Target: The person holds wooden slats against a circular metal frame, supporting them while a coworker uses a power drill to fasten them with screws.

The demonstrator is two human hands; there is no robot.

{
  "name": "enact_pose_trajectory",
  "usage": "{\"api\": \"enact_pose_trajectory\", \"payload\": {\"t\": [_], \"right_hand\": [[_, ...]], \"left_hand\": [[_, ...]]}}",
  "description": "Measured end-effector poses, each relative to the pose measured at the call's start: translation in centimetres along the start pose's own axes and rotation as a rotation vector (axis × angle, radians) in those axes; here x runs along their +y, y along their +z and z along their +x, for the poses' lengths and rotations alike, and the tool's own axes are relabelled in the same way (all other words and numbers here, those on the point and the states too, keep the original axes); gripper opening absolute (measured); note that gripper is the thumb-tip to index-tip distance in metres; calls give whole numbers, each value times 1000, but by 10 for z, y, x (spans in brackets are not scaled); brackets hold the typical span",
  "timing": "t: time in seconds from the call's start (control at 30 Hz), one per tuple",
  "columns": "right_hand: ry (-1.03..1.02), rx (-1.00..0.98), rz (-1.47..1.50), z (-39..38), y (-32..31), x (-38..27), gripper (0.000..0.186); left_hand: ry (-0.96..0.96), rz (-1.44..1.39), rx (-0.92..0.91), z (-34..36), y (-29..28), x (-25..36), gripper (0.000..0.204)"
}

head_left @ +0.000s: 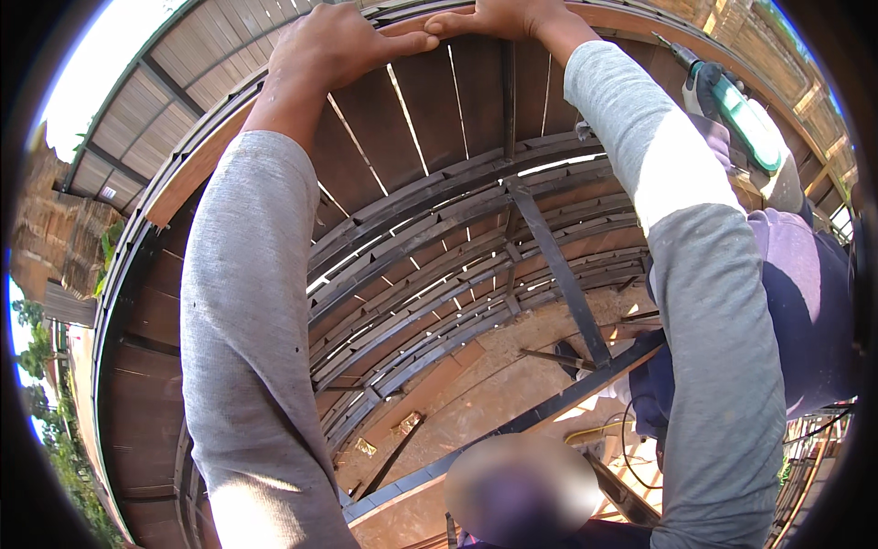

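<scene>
Head view: left hand (334, 44) and right hand (509, 13) grip a brown wooden plank (198, 172), its long axis running left-right, left end pointing down-left.

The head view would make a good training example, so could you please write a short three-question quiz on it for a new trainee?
1. What are the person's left hand and right hand both placed on?
2. True or false: the green-and-black power drill is to the right of both hands in the picture.
3. What colour are the person's own sleeves? A) red; B) grey; C) yellow.

Key: 1. The long, narrow brown board. 2. True. 3. B.
</scene>
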State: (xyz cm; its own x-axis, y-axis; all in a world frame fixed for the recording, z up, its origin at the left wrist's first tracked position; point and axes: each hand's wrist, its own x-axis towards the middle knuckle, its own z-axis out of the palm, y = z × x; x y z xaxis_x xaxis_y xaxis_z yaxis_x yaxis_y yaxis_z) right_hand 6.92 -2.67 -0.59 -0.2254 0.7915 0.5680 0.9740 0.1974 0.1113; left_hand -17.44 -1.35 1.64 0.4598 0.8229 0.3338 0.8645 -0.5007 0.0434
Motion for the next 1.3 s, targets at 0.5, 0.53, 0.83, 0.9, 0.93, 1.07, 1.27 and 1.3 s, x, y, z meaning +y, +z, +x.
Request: {"api": "enact_pose_trajectory", "payload": {"t": [0.5,0.53,0.83,0.9,0.93,1.07,1.27,1.3], "right_hand": [[21,7,-27,1,1,-2,94],[17,4,-21,0,0,-2,94],[23,-21,-31,1,-1,-3,93],[27,-27,-35,1,-1,-3,91],[29,-32,-36,1,-1,-3,91],[16,-19,-22,1,-3,-4,88],[21,-26,-11,3,-1,-7,91],[24,-26,-14,3,0,-7,91]], "left_hand": [[33,-31,10,-9,-11,3,83],[40,-30,19,-7,-8,2,83],[104,-68,98,-1,3,-4,80],[92,-61,97,-3,1,-2,81],[64,-54,66,-4,-3,0,81],[43,-73,42,-11,-10,2,84],[-15,-17,22,-4,-4,0,84],[-18,-16,19,-5,-4,0,83]]}}
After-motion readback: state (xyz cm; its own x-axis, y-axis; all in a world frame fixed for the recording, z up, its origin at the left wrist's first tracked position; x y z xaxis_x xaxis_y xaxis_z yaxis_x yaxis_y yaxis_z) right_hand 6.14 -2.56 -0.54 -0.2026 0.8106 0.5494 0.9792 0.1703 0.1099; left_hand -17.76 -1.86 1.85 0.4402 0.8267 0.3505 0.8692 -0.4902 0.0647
